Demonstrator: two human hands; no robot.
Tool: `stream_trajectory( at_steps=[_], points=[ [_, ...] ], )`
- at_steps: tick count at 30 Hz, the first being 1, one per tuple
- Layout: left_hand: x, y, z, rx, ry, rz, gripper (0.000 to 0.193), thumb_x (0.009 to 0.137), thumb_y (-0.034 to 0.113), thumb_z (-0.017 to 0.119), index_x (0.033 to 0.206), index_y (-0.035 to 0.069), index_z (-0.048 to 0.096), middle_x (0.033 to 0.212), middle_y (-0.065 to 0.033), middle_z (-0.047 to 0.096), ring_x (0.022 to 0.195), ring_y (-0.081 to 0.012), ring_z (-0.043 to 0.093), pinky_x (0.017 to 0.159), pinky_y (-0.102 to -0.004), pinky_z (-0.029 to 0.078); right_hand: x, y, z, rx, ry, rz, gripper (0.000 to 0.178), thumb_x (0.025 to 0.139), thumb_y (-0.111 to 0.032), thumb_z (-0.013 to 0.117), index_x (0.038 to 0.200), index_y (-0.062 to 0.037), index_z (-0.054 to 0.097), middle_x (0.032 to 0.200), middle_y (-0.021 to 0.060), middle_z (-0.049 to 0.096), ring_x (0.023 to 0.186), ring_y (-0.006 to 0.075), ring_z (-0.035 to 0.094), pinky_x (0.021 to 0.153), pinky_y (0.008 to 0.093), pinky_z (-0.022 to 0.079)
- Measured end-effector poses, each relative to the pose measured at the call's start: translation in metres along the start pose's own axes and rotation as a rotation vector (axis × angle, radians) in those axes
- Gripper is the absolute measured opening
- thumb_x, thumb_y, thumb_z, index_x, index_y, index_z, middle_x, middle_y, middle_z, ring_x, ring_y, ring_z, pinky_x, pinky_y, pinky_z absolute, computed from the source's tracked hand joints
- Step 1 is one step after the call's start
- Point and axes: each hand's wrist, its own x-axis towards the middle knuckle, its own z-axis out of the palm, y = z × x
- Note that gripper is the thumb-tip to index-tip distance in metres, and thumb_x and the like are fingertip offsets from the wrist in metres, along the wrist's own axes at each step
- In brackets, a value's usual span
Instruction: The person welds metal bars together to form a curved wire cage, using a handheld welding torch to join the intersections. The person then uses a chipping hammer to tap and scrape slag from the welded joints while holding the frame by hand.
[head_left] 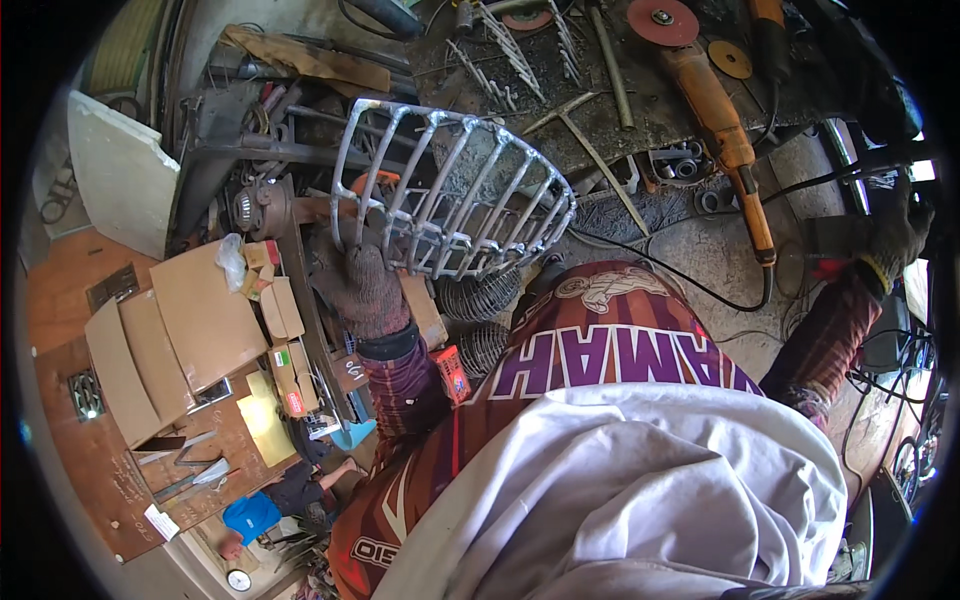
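A curved metal grille of welded rods, with a rounded outer bar and several cross ribs, stands tilted in front of me at the left. My left hand, in a grey knit glove, is closed around its lower left end. My right hand, also gloved, reaches far out to the right beside dark equipment and cables. Its fingers are too dark and small to read. An orange angle grinder with a reddish disc lies on the dark workbench, its cord trailing toward me.
Short metal rods lie in rows on the bench, near a T-shaped rod and a loose tan disc. Wire coils sit beneath the grille. Cardboard boxes cover a brown table at left. Another person in blue is at lower left.
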Motion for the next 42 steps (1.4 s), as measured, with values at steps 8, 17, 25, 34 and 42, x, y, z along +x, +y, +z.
stream_trajectory(
  at_steps=[8,17,25,34,42],
  points=[
    [0.003,0.023,0.051,0.948,-0.208,0.242,0.045,0.089,0.030,0.068,0.116,-0.003,0.054,0.103,-0.0122,0.064,0.082,-0.0218,0.065,0.068,-0.0342,0.057,-0.034,-0.012,-0.039,0.604,-0.089,-0.286,0.023,0.090,-0.021,0.063,0.096,0.0002,0.061,0.081,0.0041,0.062,0.074,0.0139,0.058,0.067,0.0266,0.046],
    [0.014,0.027,0.075,1.011,-0.416,0.398,0.033,0.077,0.025,0.076,0.093,0.002,0.060,0.084,-0.0084,0.064,0.067,-0.0190,0.059,0.057,-0.0349,0.048,-0.163,-0.069,-0.040,1.087,-0.235,-0.298,0.034,0.092,-0.009,0.064,0.123,0.0028,0.054,0.109,0.0091,0.062,0.098,0.0161,0.060,0.086,0.0281,0.049],
    [0.051,0.009,0.112,1.479,-0.984,1.106,0.035,0.072,0.039,0.078,0.077,0.012,0.057,0.075,-0.0052,0.055,0.072,-0.0262,0.057,0.064,-0.0396,0.044,-0.276,-0.077,0.005,0.766,-0.912,-0.299,0.053,0.087,-0.021,0.070,0.133,-0.0026,0.051,0.115,0.0155,0.063,0.101,0.0232,0.064,0.087,0.0358,0.051],
    [0.065,-0.019,0.066,1.218,-1.020,1.068,0.036,0.077,0.044,0.072,0.077,0.012,0.054,0.082,-0.0051,0.055,0.087,-0.0284,0.057,0.082,-0.0449,0.044,-0.297,-0.082,0.061,0.315,-1.236,-0.268,0.064,0.092,-0.051,0.055,0.138,-0.0067,0.046,0.119,0.0235,0.060,0.112,0.0363,0.059,0.094,0.0416,0.046],
    [0.036,-0.089,0.010,0.796,-0.071,0.530,0.021,0.092,0.025,0.060,0.100,0.006,0.058,0.116,-0.0100,0.054,0.101,-0.0259,0.057,0.096,-0.0454,0.043,-0.306,-0.129,0.071,0.489,-1.531,0.338,0.057,0.094,-0.054,0.053,0.116,-0.0016,0.059,0.089,0.0069,0.062,0.072,0.0171,0.061,0.061,0.0307,0.053]
  ],
)
